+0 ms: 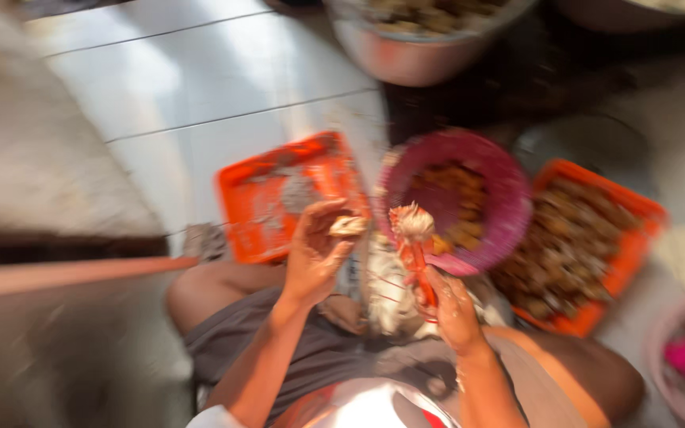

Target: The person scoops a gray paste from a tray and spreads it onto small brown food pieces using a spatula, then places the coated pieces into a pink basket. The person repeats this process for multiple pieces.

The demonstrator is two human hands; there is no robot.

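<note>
The picture was blurred by motion, so fine detail could not be told. The person sat low with knees apart, and both hands were raised between them. The left hand [315, 254] was curled, its fingertips pinched on a small pale piece [348, 226] just above the palm. The right hand [452, 309] was closed around the lower body of an orange crustacean [414, 242], which stood nearly upright with its pale, ragged top end up, close beside the pale piece but apart from it. Directly behind the crustacean lay a pink basket [509, 206] holding brownish pieces; its near rim sat just beyond the hands. To the left of the basket an orange tray [235, 214] lay on the tiled floor [200, 87], its right edge near the basket's rim. To the right a second orange tray [636, 246], heaped with dark brownish pieces, touched or nearly touched the basket. A metal bowl [414, 59] stood farther back at the top edge. Open floor lay to the far left of the trays; around the hands the space was crowded on three sides.
</note>
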